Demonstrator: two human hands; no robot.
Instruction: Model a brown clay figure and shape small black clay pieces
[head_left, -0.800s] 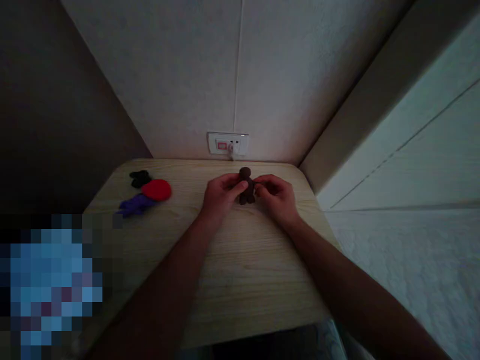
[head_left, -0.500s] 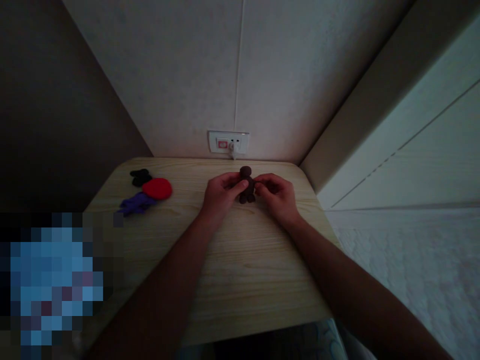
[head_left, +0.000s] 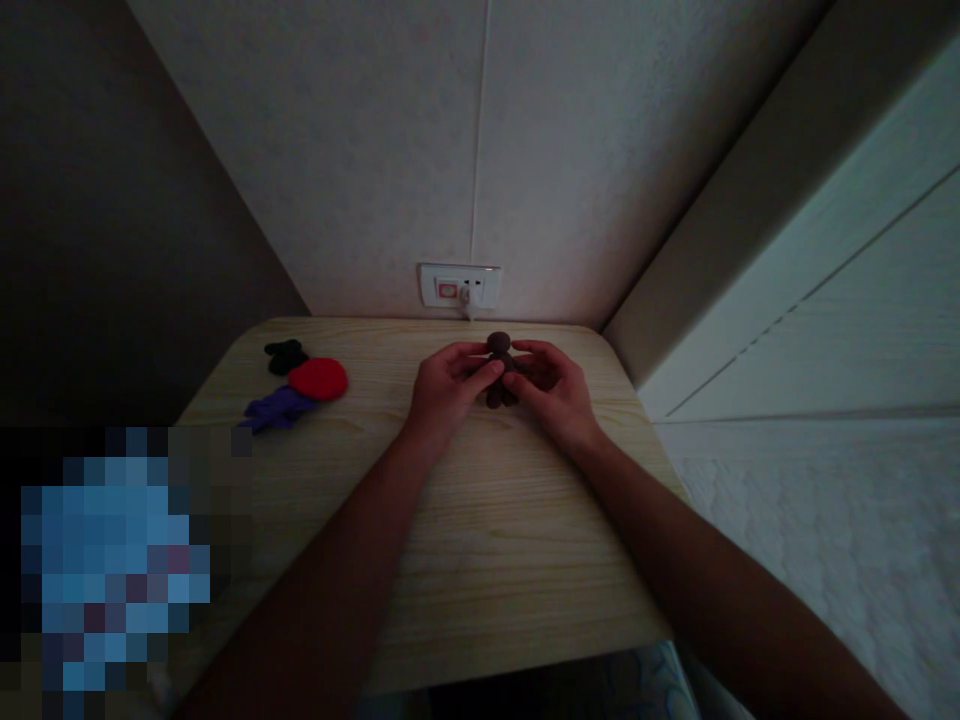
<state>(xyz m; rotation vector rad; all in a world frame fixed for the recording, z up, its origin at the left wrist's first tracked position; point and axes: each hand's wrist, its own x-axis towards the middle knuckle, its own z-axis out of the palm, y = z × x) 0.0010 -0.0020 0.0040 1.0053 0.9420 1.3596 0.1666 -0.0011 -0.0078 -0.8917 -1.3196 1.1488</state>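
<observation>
A small brown clay figure [head_left: 499, 344] with a round head, a body and two stubby feet stands upright between my hands. My left hand [head_left: 450, 385] grips it from the left, thumb pressed on the front of the body. From the other side my right hand [head_left: 553, 385] holds it too, its thumb on the lower body and its fingers behind. Most of the body is covered by my thumbs and fingers. To the left lie a flat red clay disc [head_left: 319, 379], a purple clay piece [head_left: 277, 408] and a black clay lump [head_left: 285, 356], close together.
The pale wooden table [head_left: 480, 560] has rounded back corners and meets the wall. A wall socket [head_left: 460, 287] with a plug in it sits just above the back edge. At right are a pale panel [head_left: 825, 330] and white quilted bedding [head_left: 817, 540]. A blurred patch covers the lower left.
My right hand has moved inward, and its thumb now presses on the figure's lower body. The figure has shifted slightly right. My left hand keeps its grip.
</observation>
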